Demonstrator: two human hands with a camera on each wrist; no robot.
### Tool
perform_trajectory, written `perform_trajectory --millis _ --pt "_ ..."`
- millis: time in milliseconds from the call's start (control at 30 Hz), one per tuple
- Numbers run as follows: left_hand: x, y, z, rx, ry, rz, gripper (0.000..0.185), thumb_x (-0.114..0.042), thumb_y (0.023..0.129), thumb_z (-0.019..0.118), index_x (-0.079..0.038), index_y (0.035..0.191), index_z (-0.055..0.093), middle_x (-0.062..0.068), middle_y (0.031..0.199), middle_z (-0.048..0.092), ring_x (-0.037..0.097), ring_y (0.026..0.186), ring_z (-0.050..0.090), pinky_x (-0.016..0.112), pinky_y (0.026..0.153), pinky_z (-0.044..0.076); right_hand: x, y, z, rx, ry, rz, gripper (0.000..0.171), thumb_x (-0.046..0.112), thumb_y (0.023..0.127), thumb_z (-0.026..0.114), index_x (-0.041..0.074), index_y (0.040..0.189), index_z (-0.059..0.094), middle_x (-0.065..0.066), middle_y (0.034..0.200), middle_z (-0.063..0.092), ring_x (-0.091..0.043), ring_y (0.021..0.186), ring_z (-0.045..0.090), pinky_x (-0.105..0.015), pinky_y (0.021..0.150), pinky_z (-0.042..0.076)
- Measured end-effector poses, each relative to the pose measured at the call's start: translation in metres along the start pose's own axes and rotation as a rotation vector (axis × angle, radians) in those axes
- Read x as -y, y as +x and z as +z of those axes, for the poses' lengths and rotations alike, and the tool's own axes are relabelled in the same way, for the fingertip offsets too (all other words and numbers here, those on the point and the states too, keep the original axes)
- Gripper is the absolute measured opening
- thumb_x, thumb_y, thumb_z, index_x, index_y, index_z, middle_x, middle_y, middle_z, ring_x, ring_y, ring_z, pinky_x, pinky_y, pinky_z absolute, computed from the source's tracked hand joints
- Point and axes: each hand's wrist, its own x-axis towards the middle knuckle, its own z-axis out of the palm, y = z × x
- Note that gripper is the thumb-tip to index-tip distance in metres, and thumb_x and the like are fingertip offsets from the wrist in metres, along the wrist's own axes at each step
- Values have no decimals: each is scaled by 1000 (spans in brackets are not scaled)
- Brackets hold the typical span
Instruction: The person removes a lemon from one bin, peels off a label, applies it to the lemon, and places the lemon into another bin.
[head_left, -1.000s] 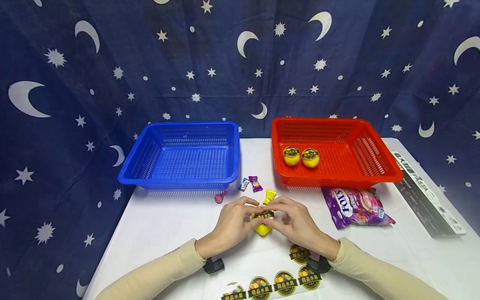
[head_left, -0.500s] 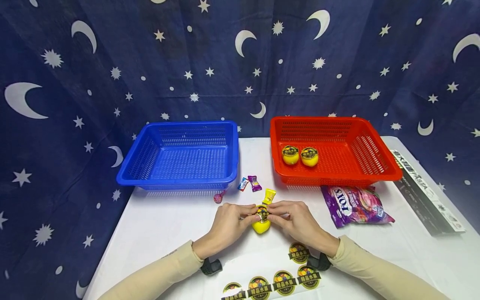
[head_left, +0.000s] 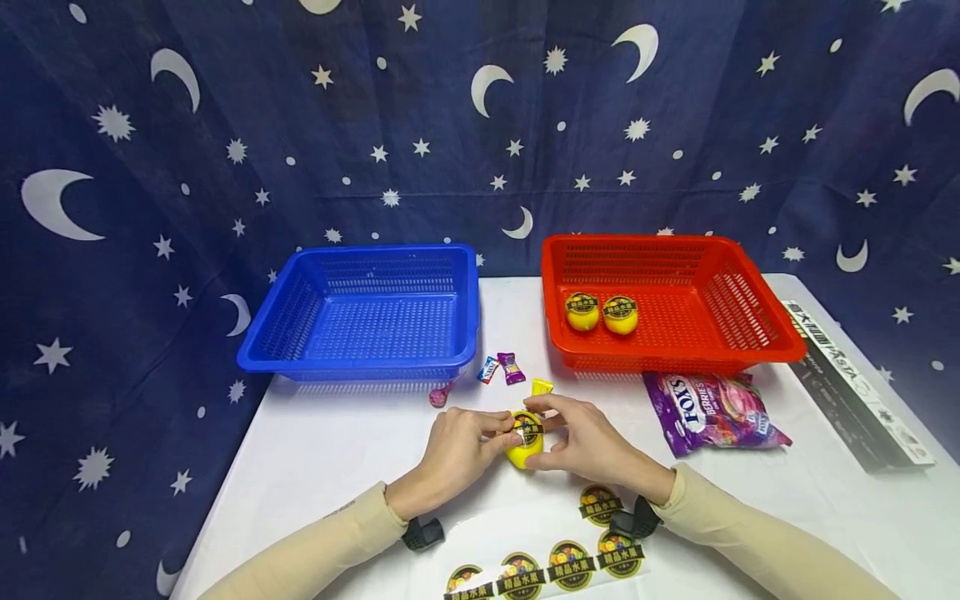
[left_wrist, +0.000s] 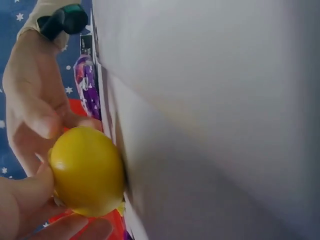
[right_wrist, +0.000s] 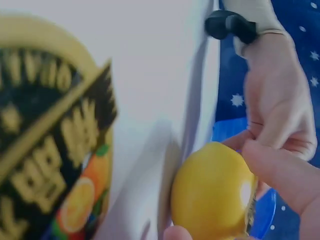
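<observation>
A yellow lemon (head_left: 523,455) with a round black-and-gold sticker (head_left: 528,428) on its upper face stands at the front middle of the table. My left hand (head_left: 462,454) grips its left side, thumb at the sticker's edge. On the other side my right hand (head_left: 588,442) spans the lemon, with fingertips at its top and the thumb low on its right. In the left wrist view the lemon (left_wrist: 87,172) shows its plain side between both hands. The right wrist view has the lemon (right_wrist: 212,192) with a right fingertip against it.
A sheet of round stickers (head_left: 572,565) lies in front. Wrapped candies (head_left: 512,367) and a pink lollipop (head_left: 438,395) lie behind the hands. Behind stand a blue basket (head_left: 360,364) and a red basket (head_left: 675,364) holding two stickered lemons (head_left: 620,315). A purple candy bag (head_left: 712,412) lies right.
Both hands came closer onto the lemon and pressed at the sticker. Since then my right hand has spread, its thumb moving down off the sticker to the lemon's lower right side.
</observation>
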Motion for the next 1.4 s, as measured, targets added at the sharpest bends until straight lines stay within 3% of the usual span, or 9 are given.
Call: perform_trajectory --millis 167,300,467,567,767,900,1033,1167,1400 --pt "-4 3 -3 3 18 1 27 -34 83 85 -17 103 83 -2 105 81 10 79 77 21 61 53 2 8 2 26 -146 -51 68 37 69 95 17 128 68 10 93 68 -2 64 55 -20 64 45" --pt "-10 8 -7 -36 18 16 29 -37 86 82 -17 108 81 -4 110 80 10 83 76 17 61 49 8 0 -19 59 -94 9 66 32 67 96 19 126 68 4 106 73 -4 74 62 -20 65 51" --pt "-19 31 -8 -110 22 78 34 -37 89 78 -15 115 78 0 122 76 17 105 74 23 72 57 21 -7 -102 76 -8 52 65 23 70 94 13 129 66 -9 118 71 -10 78 66 -27 64 59" --pt "-26 52 -5 -86 79 112 41 -40 93 74 -15 125 74 3 134 71 22 115 70 35 83 59 17 3 -167 27 -87 102 64 21 72 94 12 129 67 -11 123 70 -14 84 66 -26 69 58" --pt "-34 82 5 -29 226 99 47 -44 101 62 -18 140 65 4 150 59 25 121 67 45 81 61 -44 47 -253 15 -271 312 67 25 77 92 4 133 62 -16 129 67 -25 106 60 -18 81 50" --pt "-32 86 11 -69 345 96 38 -43 102 61 -24 133 71 -1 145 63 23 118 69 44 74 62 -87 67 -260 85 -317 369 69 22 74 93 -4 129 61 -23 121 67 -28 100 61 -25 78 51" --pt "-30 89 17 -137 421 140 30 -40 100 64 -27 126 75 -6 135 70 19 108 73 39 68 62 -111 74 -249 147 -363 365 67 18 68 95 -5 122 62 -25 117 67 -32 102 60 -40 91 51" --pt "-31 94 21 -181 411 163 27 -38 99 68 -26 120 78 -7 126 74 17 99 76 35 65 61 -121 74 -237 191 -371 350 63 15 67 94 -4 118 62 -27 119 64 -37 108 58 -53 99 46" --pt "-36 95 26 -203 415 155 23 -37 99 68 -24 113 81 -6 117 77 17 89 78 34 56 58 -126 67 -230 187 -340 354 63 12 65 95 -3 115 60 -27 120 62 -38 108 57 -52 99 45"
